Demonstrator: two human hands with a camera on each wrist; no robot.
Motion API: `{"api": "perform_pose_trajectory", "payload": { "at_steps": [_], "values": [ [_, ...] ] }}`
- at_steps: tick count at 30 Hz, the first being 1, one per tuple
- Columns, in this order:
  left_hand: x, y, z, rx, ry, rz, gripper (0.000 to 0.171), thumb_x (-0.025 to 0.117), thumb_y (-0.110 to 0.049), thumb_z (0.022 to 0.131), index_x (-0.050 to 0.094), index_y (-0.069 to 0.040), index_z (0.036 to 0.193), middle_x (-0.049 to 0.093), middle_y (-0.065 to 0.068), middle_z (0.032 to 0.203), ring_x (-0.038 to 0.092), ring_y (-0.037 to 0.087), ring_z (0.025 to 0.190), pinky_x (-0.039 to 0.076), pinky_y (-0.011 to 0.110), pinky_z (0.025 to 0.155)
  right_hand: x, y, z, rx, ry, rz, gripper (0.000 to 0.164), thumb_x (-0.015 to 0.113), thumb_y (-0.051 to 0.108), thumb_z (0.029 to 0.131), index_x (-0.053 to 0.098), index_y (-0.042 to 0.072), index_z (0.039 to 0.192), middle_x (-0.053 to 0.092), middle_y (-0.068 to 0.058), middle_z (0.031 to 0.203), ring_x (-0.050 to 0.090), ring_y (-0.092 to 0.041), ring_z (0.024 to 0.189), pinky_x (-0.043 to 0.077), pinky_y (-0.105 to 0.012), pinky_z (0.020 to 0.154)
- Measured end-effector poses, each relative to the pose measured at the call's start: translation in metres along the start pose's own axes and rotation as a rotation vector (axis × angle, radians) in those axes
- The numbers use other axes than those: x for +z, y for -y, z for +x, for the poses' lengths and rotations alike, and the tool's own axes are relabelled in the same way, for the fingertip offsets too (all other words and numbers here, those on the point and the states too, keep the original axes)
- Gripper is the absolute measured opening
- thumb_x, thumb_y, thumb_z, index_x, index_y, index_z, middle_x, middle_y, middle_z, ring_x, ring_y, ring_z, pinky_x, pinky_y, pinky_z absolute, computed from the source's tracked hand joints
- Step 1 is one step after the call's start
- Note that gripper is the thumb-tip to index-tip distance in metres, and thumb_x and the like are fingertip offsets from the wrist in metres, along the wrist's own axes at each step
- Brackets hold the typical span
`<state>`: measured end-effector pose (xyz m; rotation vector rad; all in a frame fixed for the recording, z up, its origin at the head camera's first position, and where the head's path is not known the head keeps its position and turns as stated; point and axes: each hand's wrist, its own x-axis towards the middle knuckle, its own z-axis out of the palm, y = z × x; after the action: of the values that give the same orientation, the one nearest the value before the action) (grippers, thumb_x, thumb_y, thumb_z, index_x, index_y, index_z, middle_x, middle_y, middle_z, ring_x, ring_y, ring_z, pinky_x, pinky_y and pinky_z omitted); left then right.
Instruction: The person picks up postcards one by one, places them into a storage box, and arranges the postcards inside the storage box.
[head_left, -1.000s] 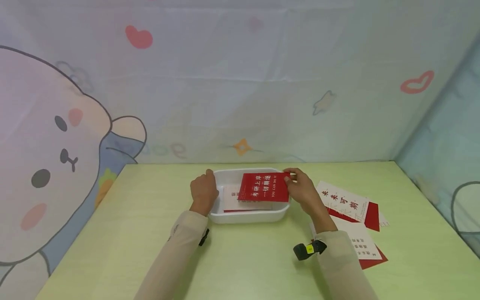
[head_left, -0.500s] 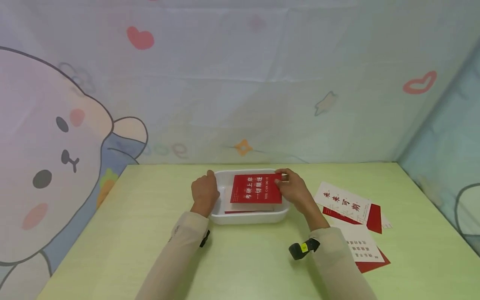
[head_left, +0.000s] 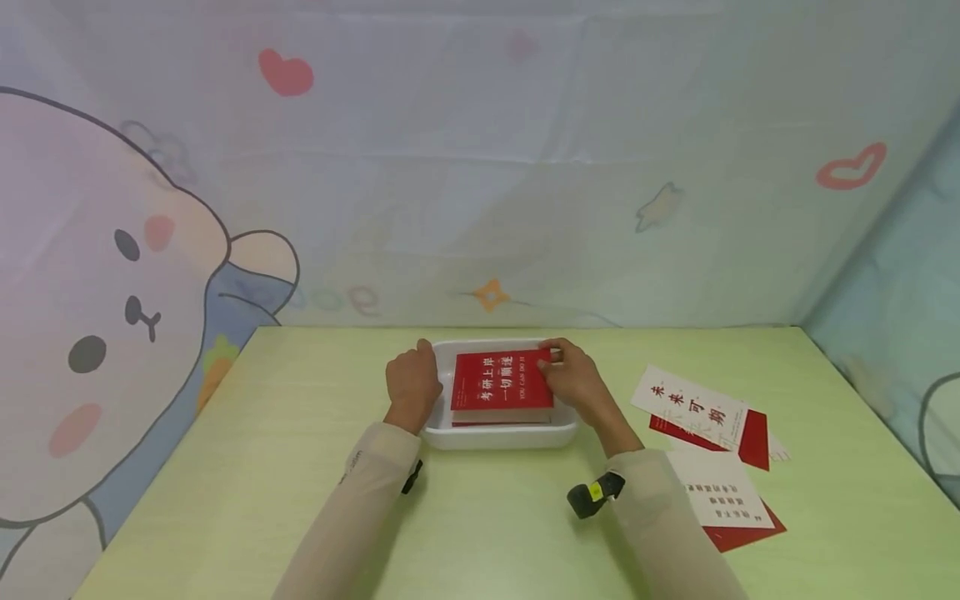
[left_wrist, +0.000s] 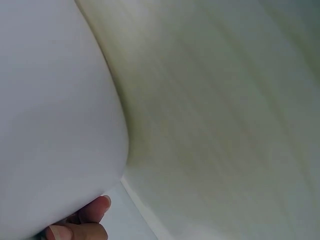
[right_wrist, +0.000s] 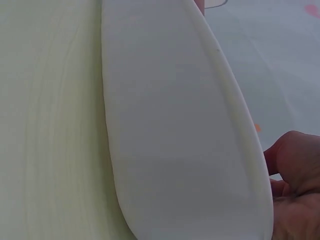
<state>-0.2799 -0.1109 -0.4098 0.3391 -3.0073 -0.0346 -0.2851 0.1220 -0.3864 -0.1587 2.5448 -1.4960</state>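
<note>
Red card (head_left: 495,383) hangs over a pale card (head_left: 498,417) within the white basin (head_left: 498,439), its right edge pinched in your right hand (head_left: 576,379), while your left hand (head_left: 414,381) grips the basin's left end. You seem to be laying it in, so lower it flat, then loosen gently. It looks thin and rectangular, with white lettering.

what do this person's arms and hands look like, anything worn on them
The left hand and right hand are bare. The left sleeve and right sleeve are long and cream; dark lettering, too small to read, marks the left one. A black piece shows at the left cuff; a black device with a yellow patch at the right.
</note>
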Motion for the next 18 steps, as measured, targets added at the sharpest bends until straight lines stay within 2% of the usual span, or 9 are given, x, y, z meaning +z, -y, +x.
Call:
{"api": "perform_pose_trajectory", "payload": {
  "at_steps": [11, 18],
  "values": [
    [-0.003, 0.001, -0.001, 0.004, -0.006, -0.001, 0.029, 0.069, -0.019, 0.085, 0.052, -0.004, 0.104, 0.068, 0.012, 0.082, 0.067, 0.023, 0.072, 0.056, 0.034, 0.065, 0.007, -0.001, 0.005, 0.007, 0.000, -0.009, 0.040, 0.048, 0.015, 0.100, 0.045, 0.009, 0.140, 0.053, -0.019, 0.131, 0.059, -0.029, 0.109, 0.053, -0.029, 0.077],
    [-0.003, -0.001, -0.003, 0.002, -0.003, -0.005, 0.029, 0.069, -0.019, 0.086, 0.052, -0.004, 0.105, 0.069, 0.013, 0.084, 0.067, 0.024, 0.073, 0.056, 0.034, 0.066, 0.012, -0.004, 0.010, 0.023, 0.005, -0.035, 0.040, 0.048, 0.015, 0.099, 0.046, 0.010, 0.138, 0.052, -0.019, 0.133, 0.058, -0.031, 0.112, 0.055, -0.034, 0.084]
  ]
}}
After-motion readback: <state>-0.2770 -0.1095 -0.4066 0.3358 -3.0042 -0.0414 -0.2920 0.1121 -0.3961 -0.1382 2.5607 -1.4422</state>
